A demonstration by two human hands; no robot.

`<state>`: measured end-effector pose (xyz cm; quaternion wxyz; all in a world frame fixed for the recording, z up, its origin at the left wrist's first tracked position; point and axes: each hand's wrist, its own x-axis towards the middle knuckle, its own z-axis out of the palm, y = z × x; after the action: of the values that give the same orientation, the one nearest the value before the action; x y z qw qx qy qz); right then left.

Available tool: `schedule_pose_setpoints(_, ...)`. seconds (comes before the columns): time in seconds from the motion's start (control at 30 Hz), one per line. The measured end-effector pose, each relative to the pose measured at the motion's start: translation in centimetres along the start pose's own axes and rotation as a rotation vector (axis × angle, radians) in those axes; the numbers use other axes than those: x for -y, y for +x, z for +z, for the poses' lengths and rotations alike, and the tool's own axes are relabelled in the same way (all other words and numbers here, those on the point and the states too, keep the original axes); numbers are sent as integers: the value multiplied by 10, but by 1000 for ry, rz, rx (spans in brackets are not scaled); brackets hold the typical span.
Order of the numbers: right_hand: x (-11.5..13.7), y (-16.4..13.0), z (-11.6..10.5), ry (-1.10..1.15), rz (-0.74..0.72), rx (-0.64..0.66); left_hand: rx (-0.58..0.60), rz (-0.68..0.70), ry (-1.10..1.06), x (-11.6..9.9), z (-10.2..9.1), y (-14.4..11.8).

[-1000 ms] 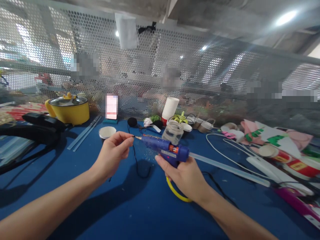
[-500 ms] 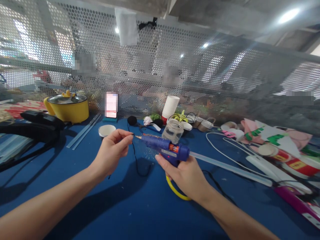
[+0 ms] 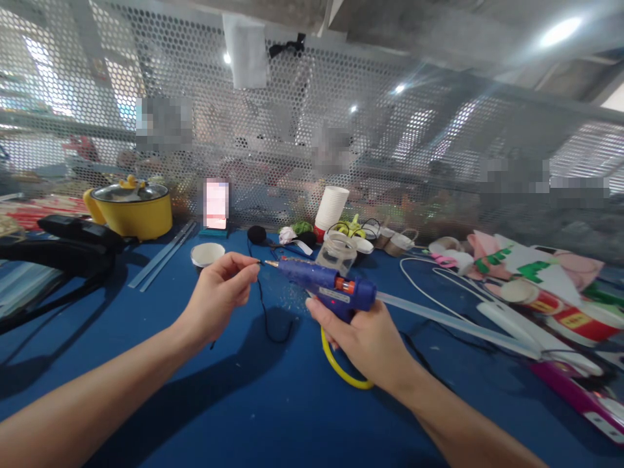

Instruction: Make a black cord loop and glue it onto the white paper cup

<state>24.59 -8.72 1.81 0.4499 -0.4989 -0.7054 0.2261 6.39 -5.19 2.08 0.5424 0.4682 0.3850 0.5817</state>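
Between the thumb and fingertips of my left hand (image 3: 219, 292) is the end of a black yarn strand (image 3: 264, 311); the rest of it hangs and curls down towards the blue table. My right hand (image 3: 375, 338) is wrapped round a blue hot glue gun (image 3: 312, 274), its metal tip pointing left, a small gap from the yarn end. A long clear glue stick (image 3: 453, 322) sticks out of the gun's back. Below my right hand lies a yellow loop (image 3: 341, 372), partly hidden by it.
A clear jar (image 3: 337, 252) and stacked paper cups (image 3: 332, 207) stand behind the gun. A white cup (image 3: 207, 253) is beyond my left hand. To the left are a yellow pot (image 3: 134, 214) and loose glue sticks (image 3: 163, 257). A purple power strip (image 3: 560, 387) and craft scraps lie right.
The glue gun has shifted slightly right, and its tip has drawn back a little from the yarn end. My left hand stays nearly in place, still pinching the yarn.
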Motion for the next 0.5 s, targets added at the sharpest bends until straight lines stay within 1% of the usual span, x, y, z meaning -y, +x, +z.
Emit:
schedule_pose_setpoints(0.23,0,0,1,-119,4,15,19,-15,-14,0,2,-1)
schedule_pose_setpoints(0.5,2,0,1,-127,-13,4,13,-10,-3,0,0,0)
